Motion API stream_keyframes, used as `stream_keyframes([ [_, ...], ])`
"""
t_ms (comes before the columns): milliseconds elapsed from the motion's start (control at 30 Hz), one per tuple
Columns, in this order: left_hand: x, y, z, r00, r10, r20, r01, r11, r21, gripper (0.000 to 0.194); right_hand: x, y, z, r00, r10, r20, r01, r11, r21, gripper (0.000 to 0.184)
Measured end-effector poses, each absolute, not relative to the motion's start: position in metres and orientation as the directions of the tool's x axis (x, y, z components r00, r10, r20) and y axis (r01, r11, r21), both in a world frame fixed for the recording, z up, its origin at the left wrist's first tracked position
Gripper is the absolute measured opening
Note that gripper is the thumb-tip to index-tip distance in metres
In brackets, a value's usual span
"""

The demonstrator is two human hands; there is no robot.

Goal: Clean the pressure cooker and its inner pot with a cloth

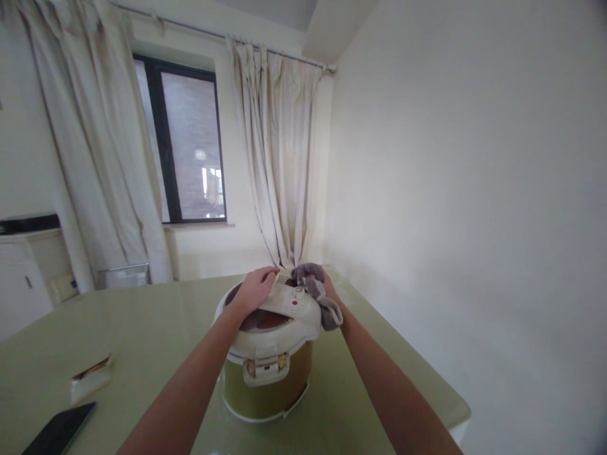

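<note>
A yellow-green rice cooker [268,379] with a cream lid [294,306] stands on the green table [156,328]. My left hand [256,287] rests on the lid's far left edge, fingers curled over the rim. My right hand [327,287] is mostly hidden under a grey cloth [317,294], which it presses against the right side of the lid. The lid seems slightly raised, with a dark brown inside showing beneath it.
A dark phone [59,430] and a small white box [90,378] lie on the table at the near left. A white wall runs along the right side. Behind the table are a curtained window [190,151] and a white cabinet [23,272].
</note>
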State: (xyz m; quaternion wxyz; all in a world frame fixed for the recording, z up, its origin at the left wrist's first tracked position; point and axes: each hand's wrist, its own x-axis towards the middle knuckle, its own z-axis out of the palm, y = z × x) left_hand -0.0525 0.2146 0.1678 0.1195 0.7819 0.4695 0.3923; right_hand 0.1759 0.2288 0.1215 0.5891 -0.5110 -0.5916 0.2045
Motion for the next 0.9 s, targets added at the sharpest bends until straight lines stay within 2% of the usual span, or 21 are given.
stream_keyframes([
  [67,-0.051,0.214,0.168,0.253,0.825,0.505,0.627,-0.537,0.564,0.054,0.184,0.208,0.108,0.165,0.798,0.580,0.299,0.520,-0.800,0.035],
  [133,-0.049,0.214,0.168,0.260,0.825,0.503,0.613,-0.543,0.574,0.055,0.188,0.183,0.094,0.196,0.703,0.684,0.263,0.634,-0.727,0.043],
  [267,-0.048,0.215,0.167,0.288,0.820,0.495,0.582,-0.560,0.589,0.054,0.184,0.135,0.078,0.252,0.481,0.840,0.499,0.679,-0.539,0.055],
  [333,-0.048,0.216,0.166,0.300,0.817,0.493,0.571,-0.568,0.593,0.052,0.182,0.129,0.081,0.231,0.453,0.861,0.559,0.662,-0.499,0.057],
  [400,-0.050,0.218,0.165,0.310,0.812,0.494,0.562,-0.576,0.594,0.051,0.183,0.142,0.093,0.192,0.538,0.821,0.492,0.671,-0.555,0.053],
  [500,-0.052,0.219,0.164,0.316,0.809,0.496,0.557,-0.582,0.592,0.049,0.185,0.190,0.113,0.060,0.720,0.691,0.272,0.654,-0.706,0.043],
  [667,-0.051,0.214,0.166,0.304,0.815,0.493,0.561,-0.571,0.599,0.049,0.176,0.270,0.122,0.015,0.860,0.510,0.209,0.496,-0.843,0.049],
  [767,-0.050,0.210,0.168,0.281,0.821,0.496,0.567,-0.559,0.605,0.048,0.176,0.278,0.111,0.062,0.878,0.474,0.116,0.466,-0.877,0.051],
  [900,-0.048,0.210,0.170,0.246,0.838,0.487,0.578,-0.530,0.620,0.046,0.190,0.236,0.091,0.168,0.791,0.589,0.073,0.586,-0.807,0.053],
])
